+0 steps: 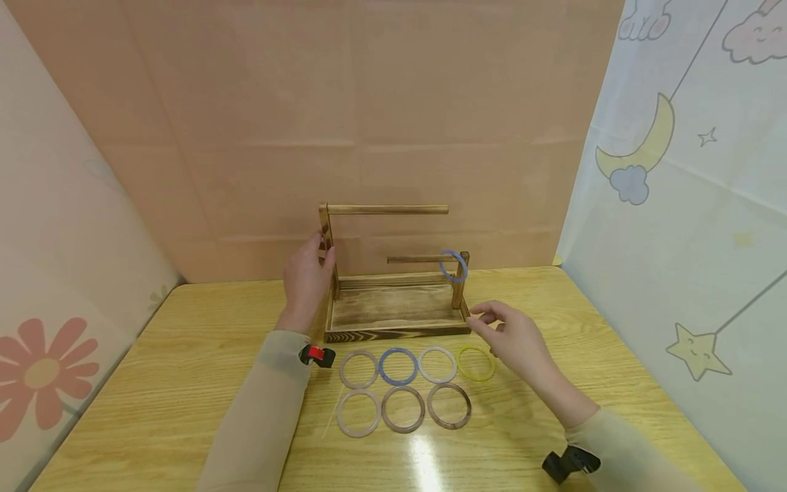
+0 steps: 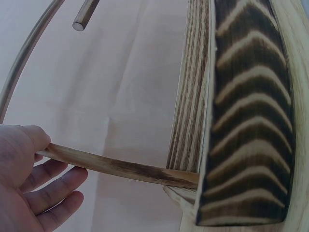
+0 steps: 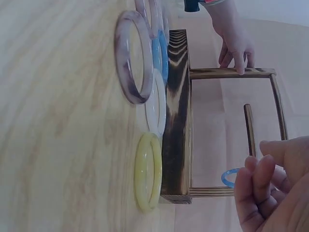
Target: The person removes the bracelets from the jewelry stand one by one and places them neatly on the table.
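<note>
A dark-grained wooden rack (image 1: 399,334) with a tray base stands on the table. Its tall left post (image 1: 335,281) carries a long upper bar (image 1: 387,210); a short right post carries a lower bar (image 1: 415,259) with one blue bangle (image 1: 455,279) hung near the post. My left hand (image 1: 307,273) grips the tall post between thumb and fingers, seen close in the left wrist view (image 2: 111,165). At the tray's front right corner is my right hand (image 1: 515,338), fingers loosely curled and holding nothing; whether it touches the corner I cannot tell.
Several bangles lie flat in two rows before the rack, among them a blue one (image 1: 398,383), a white one (image 1: 437,380), a yellow one (image 1: 476,379) and a brown marbled one (image 1: 451,427). A peach backdrop (image 1: 369,123) hangs behind the wooden table (image 1: 203,355).
</note>
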Demonstrator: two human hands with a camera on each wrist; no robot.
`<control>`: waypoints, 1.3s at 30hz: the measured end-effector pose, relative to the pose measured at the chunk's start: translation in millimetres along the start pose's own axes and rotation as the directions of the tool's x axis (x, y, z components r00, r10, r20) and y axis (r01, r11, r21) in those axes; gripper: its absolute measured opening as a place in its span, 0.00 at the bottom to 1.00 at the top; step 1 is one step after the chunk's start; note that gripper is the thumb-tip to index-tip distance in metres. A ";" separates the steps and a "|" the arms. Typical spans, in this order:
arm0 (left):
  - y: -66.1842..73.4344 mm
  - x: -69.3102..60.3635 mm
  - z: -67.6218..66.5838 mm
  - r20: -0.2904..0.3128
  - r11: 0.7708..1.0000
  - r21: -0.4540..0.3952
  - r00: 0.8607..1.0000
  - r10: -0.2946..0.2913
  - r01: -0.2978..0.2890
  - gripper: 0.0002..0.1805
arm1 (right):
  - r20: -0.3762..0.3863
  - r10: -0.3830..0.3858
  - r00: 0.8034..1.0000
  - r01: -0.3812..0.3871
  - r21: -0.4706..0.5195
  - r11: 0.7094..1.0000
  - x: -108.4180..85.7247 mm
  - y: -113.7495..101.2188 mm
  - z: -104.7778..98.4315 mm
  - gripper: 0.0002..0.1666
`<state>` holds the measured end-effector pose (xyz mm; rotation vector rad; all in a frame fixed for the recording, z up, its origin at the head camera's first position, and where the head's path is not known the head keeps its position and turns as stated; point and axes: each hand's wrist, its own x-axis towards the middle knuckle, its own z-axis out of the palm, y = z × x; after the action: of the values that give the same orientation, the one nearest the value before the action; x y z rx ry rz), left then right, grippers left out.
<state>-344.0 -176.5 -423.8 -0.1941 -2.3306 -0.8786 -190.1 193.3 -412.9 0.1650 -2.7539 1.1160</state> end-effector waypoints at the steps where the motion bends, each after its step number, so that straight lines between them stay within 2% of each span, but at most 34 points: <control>1: -0.1 -0.1 0.0 0.000 1.000 0.000 1.000 -0.002 0.002 0.20 | -0.011 -0.009 1.000 0.009 0.005 1.000 2.3 -0.1 -0.4 0.20; 16: -2.0 0.5 -0.4 0.008 1.000 0.010 1.000 -0.009 0.009 0.24 | -0.164 -0.057 0.985 0.058 -0.002 0.998 38.1 -1.1 -7.3 0.24; 26: -4.6 0.6 0.3 0.037 1.000 0.002 0.999 -0.028 0.028 0.24 | -0.197 -0.042 0.979 0.043 -0.001 0.999 55.6 -0.6 -4.6 0.24; 39: -3.3 0.8 0.0 0.012 1.000 0.003 1.000 -0.019 0.019 0.23 | -0.231 -0.028 0.972 0.027 -0.006 1.000 75.8 0.7 1.4 0.22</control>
<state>-345.8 -179.2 -425.1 -0.1768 -2.3487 -0.8861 -264.7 189.8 -399.7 0.0674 -2.5392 1.0520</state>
